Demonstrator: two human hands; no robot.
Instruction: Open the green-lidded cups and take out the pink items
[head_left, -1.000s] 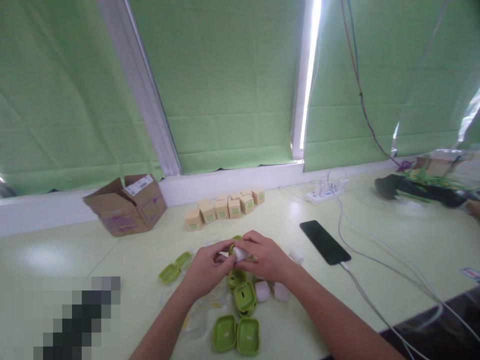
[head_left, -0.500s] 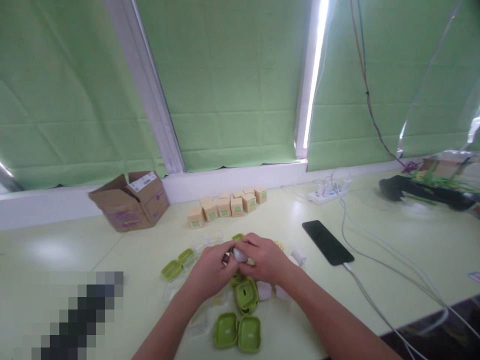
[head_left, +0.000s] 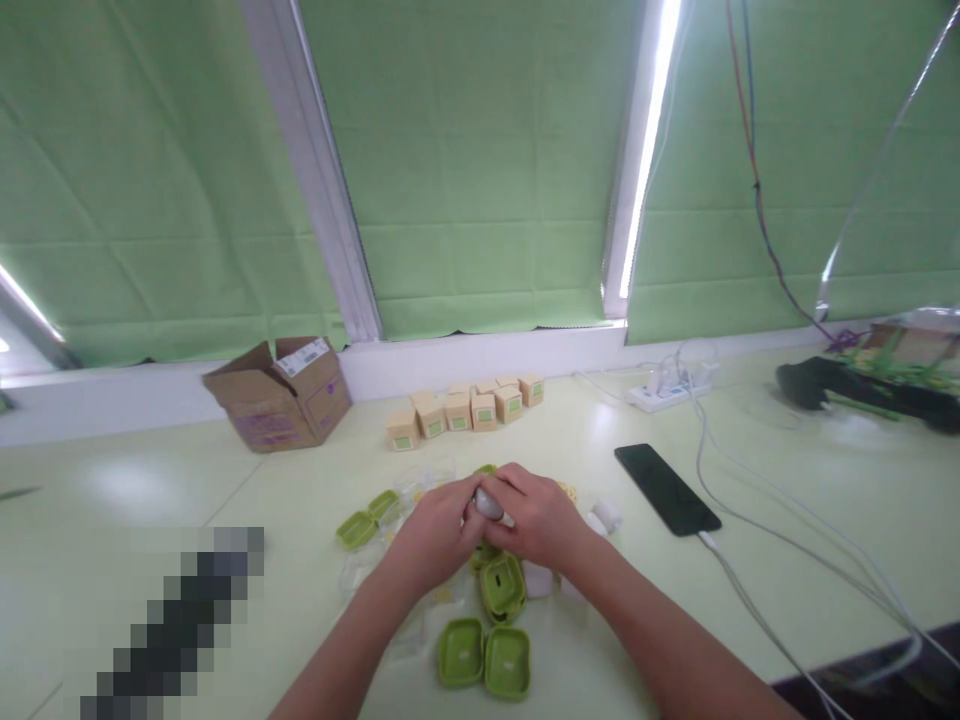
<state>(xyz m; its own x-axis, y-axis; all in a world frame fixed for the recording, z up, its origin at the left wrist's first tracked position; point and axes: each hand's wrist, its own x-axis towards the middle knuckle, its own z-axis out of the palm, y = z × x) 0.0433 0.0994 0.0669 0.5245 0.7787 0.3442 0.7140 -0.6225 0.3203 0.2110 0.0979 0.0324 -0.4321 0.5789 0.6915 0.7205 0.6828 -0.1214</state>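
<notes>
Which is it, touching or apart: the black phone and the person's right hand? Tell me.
Apart. The head view shows bare table between the right hand, which grips a small white object, and the black phone.

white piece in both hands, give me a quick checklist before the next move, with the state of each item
1. White piece pinched between left hand and right hand: ok.
2. Piece lifted off the table: ok.
3. Open green case right below the hands: ok.
4. Second open green case nearer the body, untouched: ok.
5. Piece's exact shape and facing: cannot tell, fingers cover it.
6. Phone and its cable apart from the hands: ok.
</notes>
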